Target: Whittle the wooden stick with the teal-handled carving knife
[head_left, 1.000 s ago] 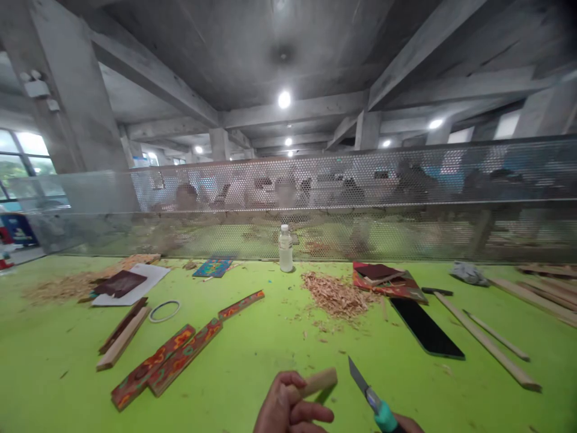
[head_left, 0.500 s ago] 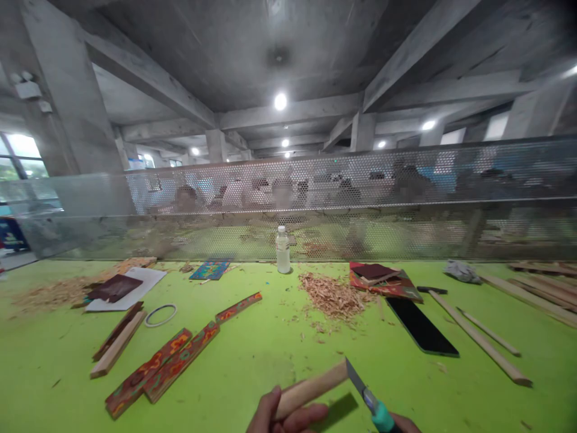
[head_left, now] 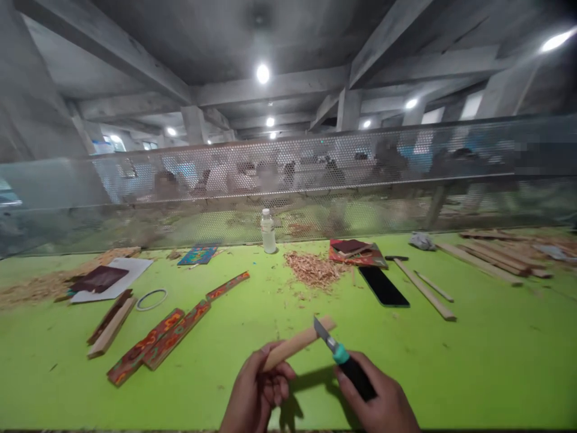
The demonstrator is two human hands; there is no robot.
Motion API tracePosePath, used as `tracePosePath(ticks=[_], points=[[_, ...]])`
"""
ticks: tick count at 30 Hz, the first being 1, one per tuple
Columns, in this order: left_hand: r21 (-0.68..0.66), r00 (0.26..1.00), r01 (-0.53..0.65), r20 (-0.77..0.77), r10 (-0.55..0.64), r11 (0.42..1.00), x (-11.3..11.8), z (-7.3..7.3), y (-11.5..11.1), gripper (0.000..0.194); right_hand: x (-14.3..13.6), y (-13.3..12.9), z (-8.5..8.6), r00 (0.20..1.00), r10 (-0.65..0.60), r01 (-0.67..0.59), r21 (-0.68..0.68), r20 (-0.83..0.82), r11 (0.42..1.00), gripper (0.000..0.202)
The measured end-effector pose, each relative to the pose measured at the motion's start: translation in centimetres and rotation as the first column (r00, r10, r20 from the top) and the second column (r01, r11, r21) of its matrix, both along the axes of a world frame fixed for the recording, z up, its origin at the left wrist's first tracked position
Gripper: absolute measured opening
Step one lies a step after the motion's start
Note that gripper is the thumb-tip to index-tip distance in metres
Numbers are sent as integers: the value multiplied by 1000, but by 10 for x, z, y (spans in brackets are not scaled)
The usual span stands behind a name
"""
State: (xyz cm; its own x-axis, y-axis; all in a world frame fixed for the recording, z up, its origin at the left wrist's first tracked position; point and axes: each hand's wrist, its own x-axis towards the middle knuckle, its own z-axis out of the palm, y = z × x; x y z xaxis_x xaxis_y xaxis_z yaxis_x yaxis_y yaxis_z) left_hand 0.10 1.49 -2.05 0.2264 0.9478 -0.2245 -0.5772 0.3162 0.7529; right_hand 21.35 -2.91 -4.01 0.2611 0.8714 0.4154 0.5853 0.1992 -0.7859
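A pale strip of wood (head_left: 295, 347) slants up to the right over the green table, its lower end pinched by my left hand (head_left: 259, 379). My right hand (head_left: 378, 391) is wrapped round the black handle of a utility knife (head_left: 358, 376) with a teal collar. The knife's blade lies across the wood near its far end; whether it cuts in is hard to tell. Beyond them is a heap of wood shavings (head_left: 315, 269). Both hands cast shadows on the tabletop (head_left: 252, 325).
Left are painted wooden strips (head_left: 164, 346), a white ring (head_left: 152, 299) and sandpaper (head_left: 100, 279) on paper. A bottle (head_left: 268, 231) stands before the perforated metal screen (head_left: 225, 222). Right are a phone (head_left: 384, 287), a hammer (head_left: 424, 287) and stacked wooden strips (head_left: 500, 258).
The camera view has tilted down and shifted right, so more of both hands shows. The wood is still in my left hand, and the knife blade now lies across its face near the tip.
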Motion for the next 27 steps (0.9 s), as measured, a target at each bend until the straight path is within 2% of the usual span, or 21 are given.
tracePosePath(ticks=[3,6,10,12,15,20,27], points=[[50,999,44,-8,-44,998,-2,6,-4,43,1,-2,7,1000,16,-16,-1,26,1000,27],[100,991,131,-31,-128,986,-2,10,-8,50,3,-4,12,998,21,-20,-12,60,1000,27],[185,969,246,-75,-236,951,-2,17,-13,56,5,-4,16,995,23,-21,-20,101,1000,30],[227,960,279,-100,-263,933,-2,19,-14,52,5,-4,16,993,30,-27,-30,116,999,30],[278,947,318,-139,-290,906,-3,17,-14,40,6,-3,16,991,45,-42,-25,128,999,30],[348,932,354,-210,-296,868,-2,13,-16,33,6,-3,16,989,26,-26,-3,144,1000,31],[373,889,436,-322,-326,819,-1,19,-20,32,5,-3,17,991,4,-3,-8,134,1000,30]])
